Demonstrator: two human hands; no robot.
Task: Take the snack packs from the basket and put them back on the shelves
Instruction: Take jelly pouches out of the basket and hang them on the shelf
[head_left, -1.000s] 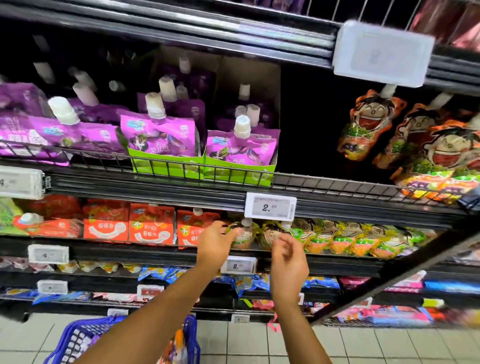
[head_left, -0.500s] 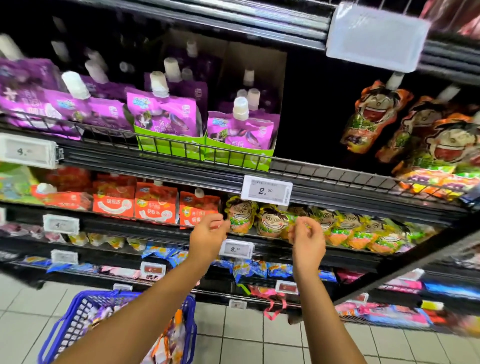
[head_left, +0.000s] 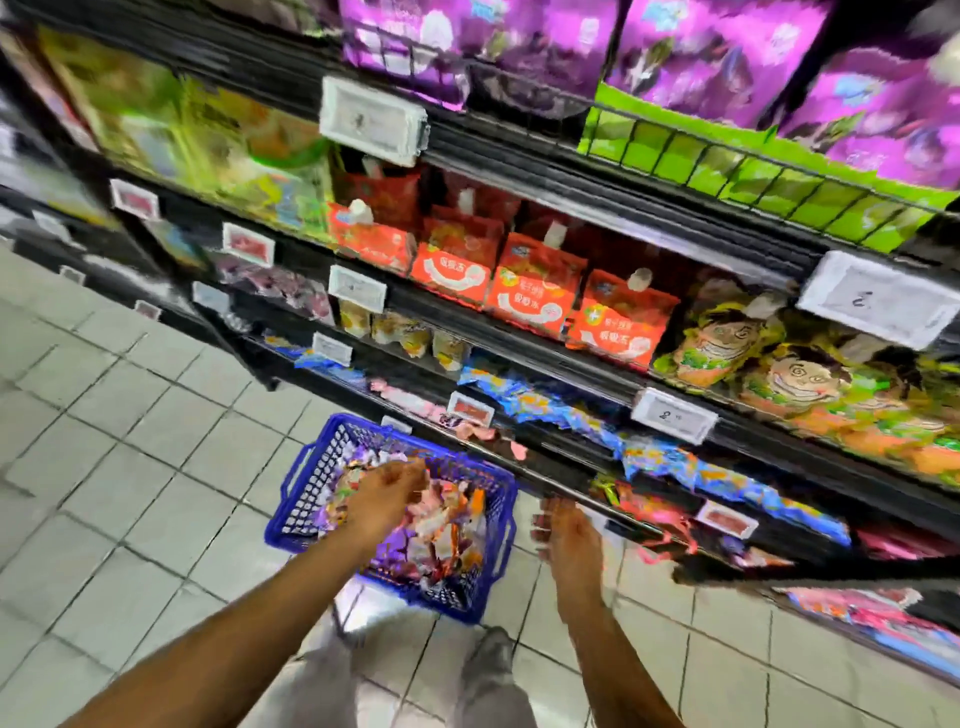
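Progress: basket (head_left: 306, 499) on the floor below the shelves (head_left: 571, 374) is full of snack packs (head_left: 441, 530); most restocking appears left to do. Left hand (head_left: 387, 491) is over the packs inside the basket, fingers curled down; blur, can't tell if grasping. Right hand (head_left: 569, 535) hangs beside the basket, fingers relaxed, holding nothing.

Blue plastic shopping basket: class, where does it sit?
The blue plastic shopping basket sits low and centre in the head view, on the tiled floor beside the bottom shelf.
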